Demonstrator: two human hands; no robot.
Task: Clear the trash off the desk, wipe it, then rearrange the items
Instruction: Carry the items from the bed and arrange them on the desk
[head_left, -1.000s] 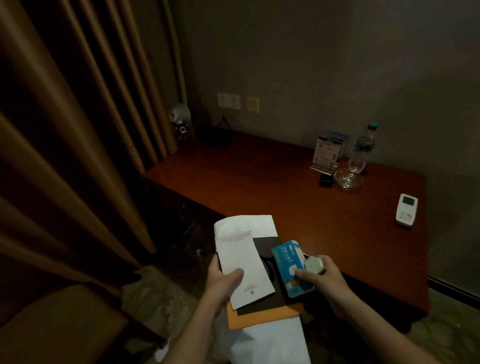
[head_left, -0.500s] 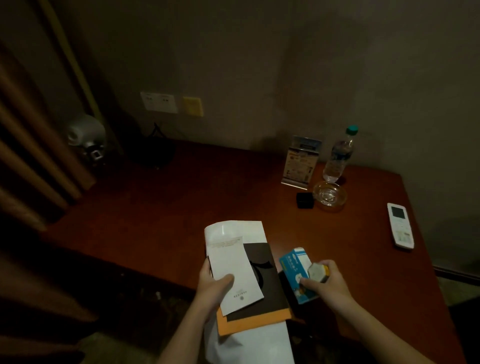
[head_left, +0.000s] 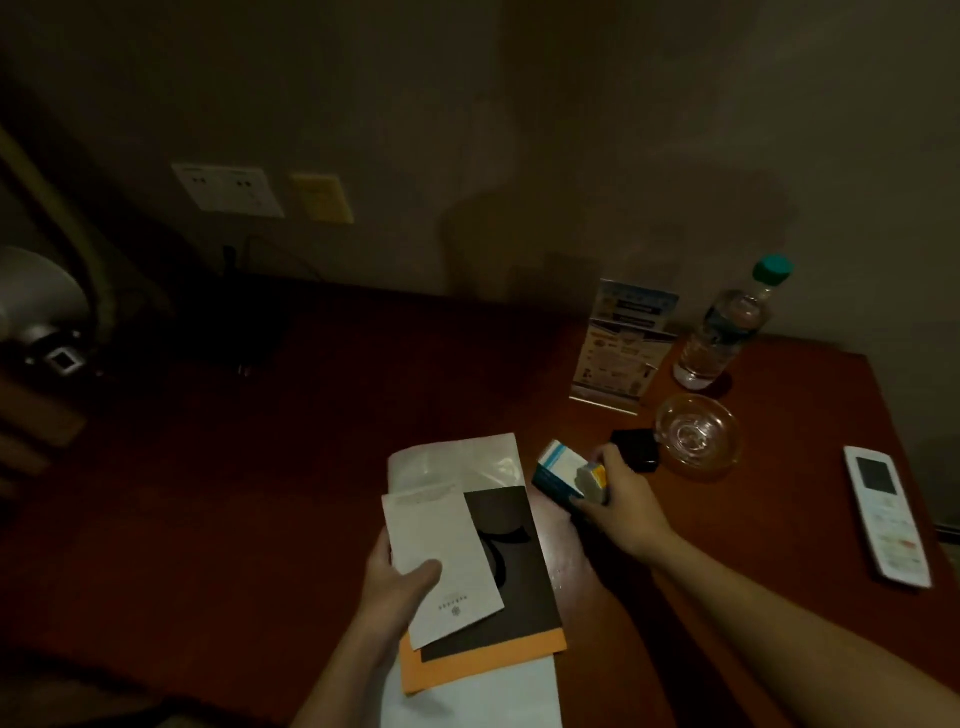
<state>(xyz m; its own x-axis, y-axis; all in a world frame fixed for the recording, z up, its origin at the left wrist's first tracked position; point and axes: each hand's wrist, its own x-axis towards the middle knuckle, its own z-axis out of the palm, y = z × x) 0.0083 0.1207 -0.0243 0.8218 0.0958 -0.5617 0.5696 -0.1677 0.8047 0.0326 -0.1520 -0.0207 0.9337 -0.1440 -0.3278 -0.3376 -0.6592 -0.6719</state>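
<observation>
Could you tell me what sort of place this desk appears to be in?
Most likely a hotel room. The wooden desk against the wall carries a printed card in a clear stand, a capped water bottle, a glass ashtray and a white remote, the usual guest-room set.

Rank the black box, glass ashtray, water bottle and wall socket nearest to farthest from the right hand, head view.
1. Black box, just beyond the right hand.
2. Glass ashtray, right of the box.
3. Water bottle, by the back wall.
4. Wall socket, far upper left.
</observation>
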